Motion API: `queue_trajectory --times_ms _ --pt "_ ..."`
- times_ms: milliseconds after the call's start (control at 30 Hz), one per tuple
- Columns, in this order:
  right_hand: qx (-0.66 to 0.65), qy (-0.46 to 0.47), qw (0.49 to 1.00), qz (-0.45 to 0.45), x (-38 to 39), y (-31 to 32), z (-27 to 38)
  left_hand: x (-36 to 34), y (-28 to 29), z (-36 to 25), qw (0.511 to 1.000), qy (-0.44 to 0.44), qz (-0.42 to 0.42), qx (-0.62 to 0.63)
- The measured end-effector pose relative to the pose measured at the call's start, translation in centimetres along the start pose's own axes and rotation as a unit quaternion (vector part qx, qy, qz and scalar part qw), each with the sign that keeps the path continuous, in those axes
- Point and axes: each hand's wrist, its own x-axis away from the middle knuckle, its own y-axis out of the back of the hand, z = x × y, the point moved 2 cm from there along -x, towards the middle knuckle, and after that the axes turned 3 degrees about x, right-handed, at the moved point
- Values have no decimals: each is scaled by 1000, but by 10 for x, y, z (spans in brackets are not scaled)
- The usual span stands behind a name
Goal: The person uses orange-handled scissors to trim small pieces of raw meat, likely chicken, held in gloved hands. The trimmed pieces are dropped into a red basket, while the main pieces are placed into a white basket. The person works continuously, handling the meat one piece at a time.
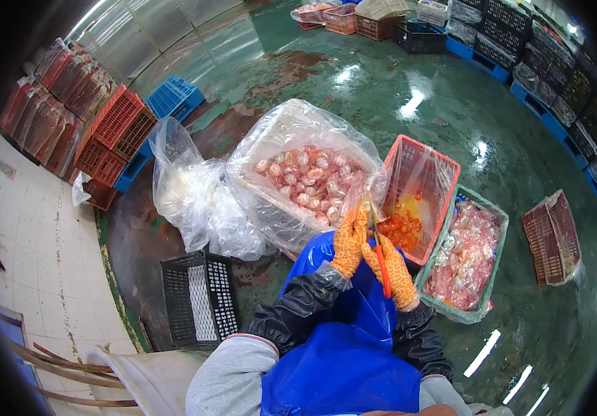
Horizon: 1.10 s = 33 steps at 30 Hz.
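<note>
My right hand (pixel 395 274), in an orange patterned glove, is closed round red-handled scissors (pixel 383 267), blades pointing away from me. Beside it, my left hand (pixel 348 246), in a matching glove, has its fingers closed near the blades; what they hold is hidden. Just beyond the hands, a plastic-lined pale crate (pixel 264 194) holds many pinkish balls (pixel 309 177) in clear wrap. To the right, a lined red crate (pixel 426 156) contains glossy orange balls (pixel 401 232) resembling egg yolks, with yellow liquid. Crumpled clear wrappers (pixel 461 256) fill a green crate (pixel 496 239) farther right.
Clear plastic bags (pixel 212 211) lie left of the pale crate, and a black crate (pixel 198 298) stands nearer me. A maroon crate (pixel 552 239) rests on the wet green floor (pixel 478 111) at right. Stacked red crates (pixel 115 132) and black crates (pixel 506 28) line the sides.
</note>
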Motion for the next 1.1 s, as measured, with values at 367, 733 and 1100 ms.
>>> queue_trajectory --times_ms 367,733,1100 --pt "-105 -155 980 69 10 37 20 -20 8 -14 950 248 183 39" --pt "-547 -177 791 210 -5 37 -4 -27 -19 -12 909 267 80 311" --pt "-563 -197 782 182 -32 35 -14 -48 -19 3 967 195 135 97"
